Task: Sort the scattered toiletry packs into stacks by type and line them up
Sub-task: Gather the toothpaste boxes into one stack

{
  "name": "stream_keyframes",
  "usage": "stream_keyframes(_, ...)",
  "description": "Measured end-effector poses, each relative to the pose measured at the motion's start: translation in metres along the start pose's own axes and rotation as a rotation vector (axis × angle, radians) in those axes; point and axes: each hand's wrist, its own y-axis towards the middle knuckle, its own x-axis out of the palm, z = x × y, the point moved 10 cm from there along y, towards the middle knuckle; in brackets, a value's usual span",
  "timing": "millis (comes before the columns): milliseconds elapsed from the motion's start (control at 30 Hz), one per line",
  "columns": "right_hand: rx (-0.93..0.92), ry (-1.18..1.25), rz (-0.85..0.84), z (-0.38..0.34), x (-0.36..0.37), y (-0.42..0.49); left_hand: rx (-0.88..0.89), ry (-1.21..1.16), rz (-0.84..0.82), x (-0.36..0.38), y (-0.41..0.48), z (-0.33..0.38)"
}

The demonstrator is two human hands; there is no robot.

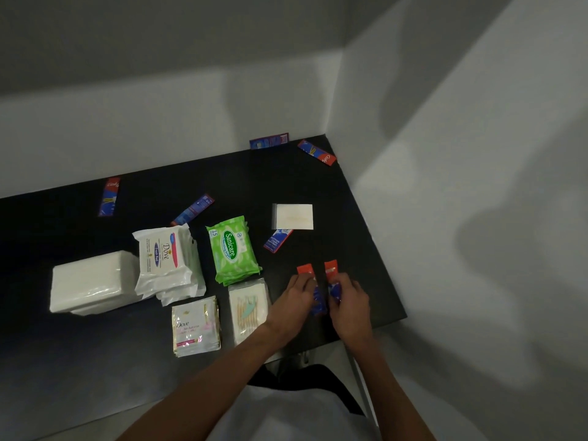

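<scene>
The left toothpaste sachet [305, 270] and the right toothpaste sachet [331, 268] were held side by side, slightly apart, near the front right corner of the black table [366, 249], with their red ends protruding beyond the fingers. The left hand [294, 294] pinched the former and the right hand [348, 297] the latter, fingers curled over the blue halves. Leftward stood cotton-bud packs [248, 308], Sanicare wipes [234, 249], Dove sachets [195, 326], Dove wipes [162, 259] and white tissue packs [92, 281].

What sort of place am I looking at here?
Likely a bare room corner set up as a sorting station: black table against plain white walls, Sanicare wipes and Dove packs stacked on it.
</scene>
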Motion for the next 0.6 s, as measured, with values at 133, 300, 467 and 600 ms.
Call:
stream_keyframes(133, 0.006, 0.201, 0.033, -0.002, -0.008, 0.003, -0.067, -0.062, 0.043, -0.009, 0.002, -0.004)
stream_keyframes(300, -0.056, 0.22, 0.001, -0.01, 0.004, 0.001, -0.23, -0.253, 0.065, -0.019, 0.001, -0.024)
stream_keyframes(467, -0.106, 0.219, -0.064, -0.012, 0.017, 0.004, -0.261, -0.39, 0.043, -0.015, 0.002, -0.036)
stream_keyframes(600, -0.209, 0.078, -0.074, -0.02, 0.021, 0.007, -0.259, -0.397, 0.043, -0.013, 0.003, -0.036)
